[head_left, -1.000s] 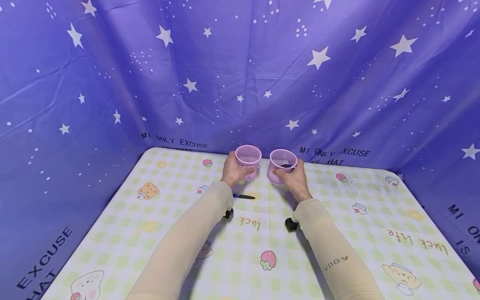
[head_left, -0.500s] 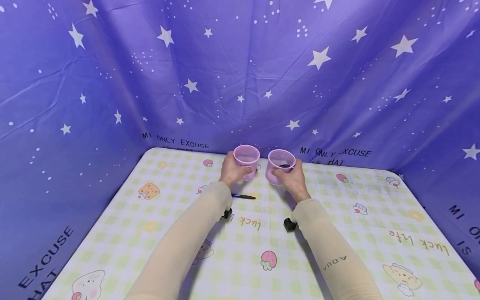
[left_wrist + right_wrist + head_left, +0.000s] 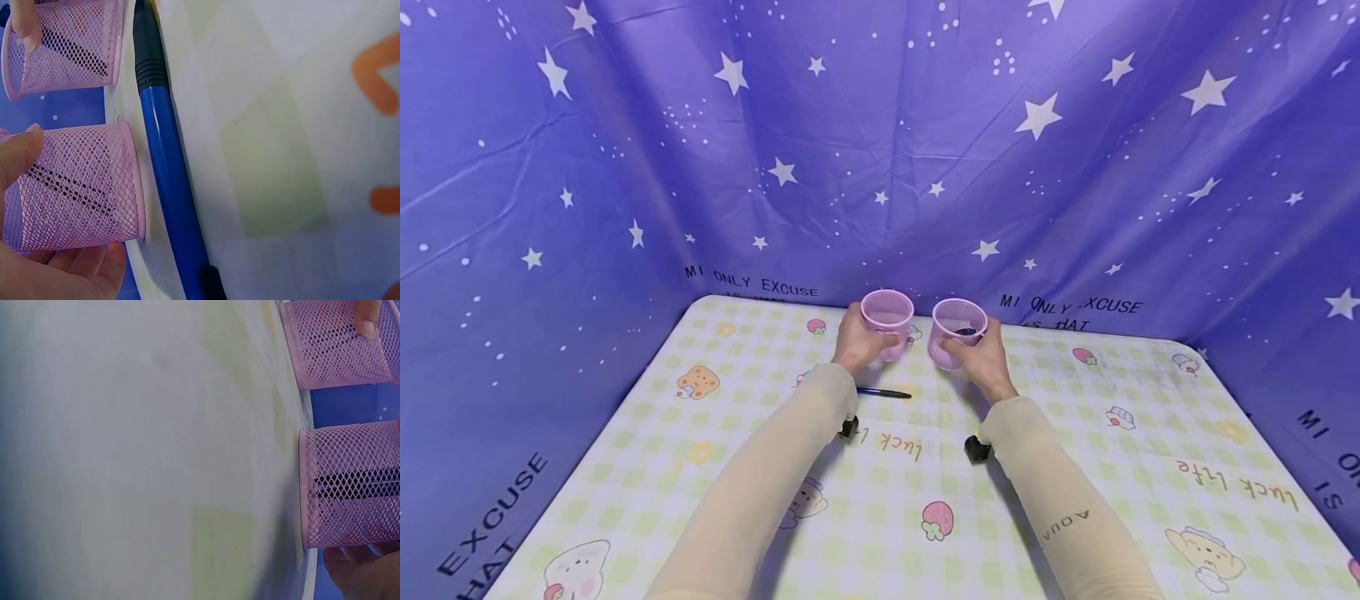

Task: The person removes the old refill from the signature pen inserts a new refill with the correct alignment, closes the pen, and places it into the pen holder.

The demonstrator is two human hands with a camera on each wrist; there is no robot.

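Two pink mesh pen holders stand upright at the far side of the table, a small gap between them. My left hand (image 3: 862,340) grips the left pen holder (image 3: 891,321), thumb on its near side and fingers around the outside. With my right hand (image 3: 988,357) I hold the right pen holder (image 3: 946,337) the same way. A dark pen (image 3: 966,332) shows inside the right one, also as a black strip (image 3: 359,484) through the mesh. Dark streaks show through the left holder's mesh; I cannot tell what they are. A blue pen (image 3: 169,162) with a black grip lies before the left holder.
A checked tablecloth (image 3: 865,525) with cartoon prints covers the table. Behind it and at both sides hangs a purple star-patterned curtain (image 3: 850,125), close to the table's far edge. Black wrist cameras (image 3: 977,448) sit under the sleeves.
Both hands and both pen holders have shifted slightly to the left, still gripped. More of the blue pen shows beside the left sleeve.
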